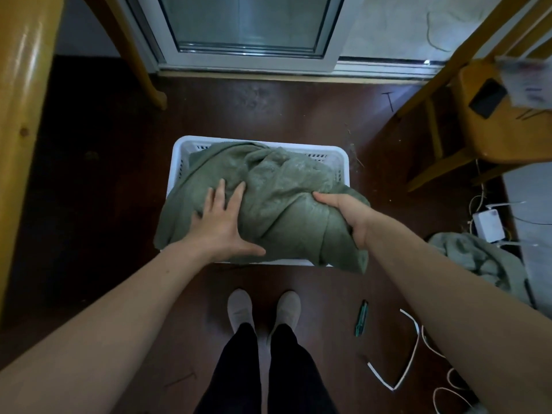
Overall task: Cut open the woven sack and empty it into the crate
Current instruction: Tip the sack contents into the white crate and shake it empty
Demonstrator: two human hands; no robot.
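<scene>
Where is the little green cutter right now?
The green cutter lies on the dark floor, low and right of centre, just right of the person's shoes, near the white strap.

The green cloth (268,201) heaps over my white crate (343,156), covering nearly all its opening; only the far rim shows bare. The floor (298,109) beyond it lies open up to the door frame (245,64). A wooden post (27,100) crowds my left side, a chair (478,127) my right. Near my right foot lie a green knife (362,318) and white strapping (409,351).
</scene>
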